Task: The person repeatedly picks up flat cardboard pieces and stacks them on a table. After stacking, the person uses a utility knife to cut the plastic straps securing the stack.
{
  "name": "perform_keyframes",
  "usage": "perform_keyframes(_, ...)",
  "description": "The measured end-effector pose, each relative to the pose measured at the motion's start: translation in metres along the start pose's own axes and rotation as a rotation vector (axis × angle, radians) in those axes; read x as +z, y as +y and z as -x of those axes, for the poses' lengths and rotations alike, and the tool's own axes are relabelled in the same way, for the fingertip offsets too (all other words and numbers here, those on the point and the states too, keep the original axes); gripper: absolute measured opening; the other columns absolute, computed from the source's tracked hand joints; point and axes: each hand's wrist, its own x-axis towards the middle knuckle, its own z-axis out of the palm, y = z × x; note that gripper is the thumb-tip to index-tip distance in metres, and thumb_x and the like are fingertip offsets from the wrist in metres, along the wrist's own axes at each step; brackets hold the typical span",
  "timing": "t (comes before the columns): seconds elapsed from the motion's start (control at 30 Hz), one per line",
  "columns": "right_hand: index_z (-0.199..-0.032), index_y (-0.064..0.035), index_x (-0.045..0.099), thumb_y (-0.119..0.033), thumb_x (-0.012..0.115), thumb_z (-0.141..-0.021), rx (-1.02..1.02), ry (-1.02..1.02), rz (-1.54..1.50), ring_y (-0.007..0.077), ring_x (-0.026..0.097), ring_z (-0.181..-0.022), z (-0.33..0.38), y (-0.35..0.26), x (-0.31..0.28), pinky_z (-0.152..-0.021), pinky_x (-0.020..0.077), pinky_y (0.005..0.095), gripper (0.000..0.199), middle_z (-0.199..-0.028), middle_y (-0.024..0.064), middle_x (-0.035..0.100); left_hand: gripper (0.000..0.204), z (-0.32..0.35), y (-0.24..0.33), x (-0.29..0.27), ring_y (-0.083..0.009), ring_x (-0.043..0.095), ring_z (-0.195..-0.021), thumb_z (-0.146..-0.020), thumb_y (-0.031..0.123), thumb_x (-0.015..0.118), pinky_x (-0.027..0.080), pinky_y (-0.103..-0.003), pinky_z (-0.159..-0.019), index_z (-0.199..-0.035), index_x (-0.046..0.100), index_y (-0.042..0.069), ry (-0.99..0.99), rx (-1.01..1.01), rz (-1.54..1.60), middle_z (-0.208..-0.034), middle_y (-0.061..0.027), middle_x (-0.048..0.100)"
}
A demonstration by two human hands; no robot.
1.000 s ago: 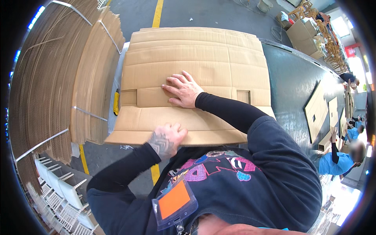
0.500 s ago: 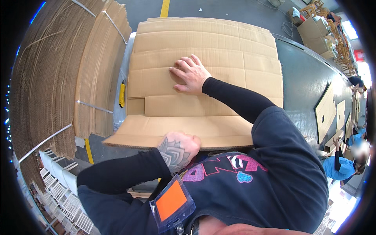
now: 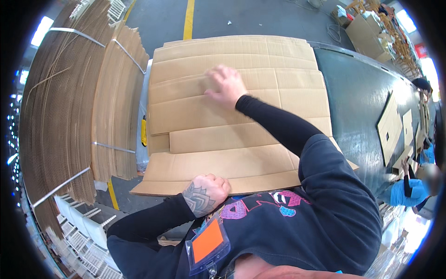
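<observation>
A flattened brown cardboard box [image 3: 237,165] with creased panels and flaps lies in front of me, on what looks like further cardboard layers. My left hand [image 3: 208,193], tattooed on its back, is closed round the near edge of the cardboard, close to my body. Above the middle panels is my right hand [image 3: 226,86], smeared by motion, thumb apart from the fingers and nothing seen in it. Whether it touches the board I cannot tell. A yellow utility knife [image 3: 143,132] lies just left of the cardboard.
Tall strapped bundles of flat cardboard [image 3: 116,102] stand close on my left. A dark green surface [image 3: 348,93] extends to the right, with cut cardboard pieces [image 3: 389,128] beyond. A person in a blue top [image 3: 409,191] is at the far right. White racks [image 3: 83,232] stand lower left.
The view has shifted a little, so the cardboard sits lower in it. My right hand has lost its clear spread and is blurred. My left hand keeps hold of the near edge.
</observation>
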Motion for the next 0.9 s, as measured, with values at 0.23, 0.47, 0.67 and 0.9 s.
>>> perform_keyframes(0.23, -0.134, -0.0035, 0.052, -0.05, 0.09, -0.058, 0.16, -1.001, 0.35, 0.0325, 0.061, -0.116, -0.071, 0.114, -0.088, -0.096, 0.0493, 0.0442, 0.097, -0.123, 0.0184, 0.064, 0.033, -0.048, 0.02, 0.04, -0.0237, 0.065, -0.078, -0.078, 0.02, 0.063, 0.054, -0.036, -0.064, -0.106, 0.064, 0.002, -0.048, -0.006, -0.075, -0.084, -0.0085, 0.063)
perform_keyframes(0.47, -0.119, 0.0023, 0.062, -0.048, 0.093, -0.053, 0.178, -1.084, 0.018, 0.0346, 0.065, -0.107, -0.071, 0.201, -0.116, -0.09, 0.0517, 0.041, 0.088, -0.112, 0.0199, 0.069, 0.082, -0.154, -0.133, -0.045, -0.0385, 0.046, -0.13, -0.073, 0.036, 0.081, 0.039, -0.047, -0.108, -0.141, 0.046, 0.006, 0.237, -0.038, -0.021, -0.137, -0.0194, 0.052)
perform_keyframes(0.67, -0.113, -0.0001, 0.064, -0.046, 0.093, -0.051, 0.047, -0.98, 0.109, 0.0359, 0.066, -0.104, -0.07, 0.181, -0.121, -0.088, 0.0519, 0.0434, 0.082, -0.106, 0.019, 0.07, 0.099, -0.223, -0.261, -0.05, -0.0355, 0.051, -0.126, -0.055, 0.045, 0.09, 0.042, -0.043, -0.103, -0.134, 0.048, 0.003, -0.191, -0.566, -0.014, -0.131, -0.019, 0.057)
perform_keyframes(0.9, -0.104, -0.0041, 0.06, -0.039, 0.091, -0.055, 0.158, -0.815, 0.164, 0.0317, 0.066, -0.097, -0.04, 0.169, -0.144, -0.08, 0.0511, 0.0434, 0.068, -0.097, 0.0115, 0.069, 0.086, -0.233, -0.226, -0.039, -0.0352, 0.057, -0.112, -0.049, 0.046, 0.091, 0.045, -0.043, -0.093, -0.111, 0.054, 0.001, 0.018, -0.576, -0.102, -0.112, -0.0175, 0.062)
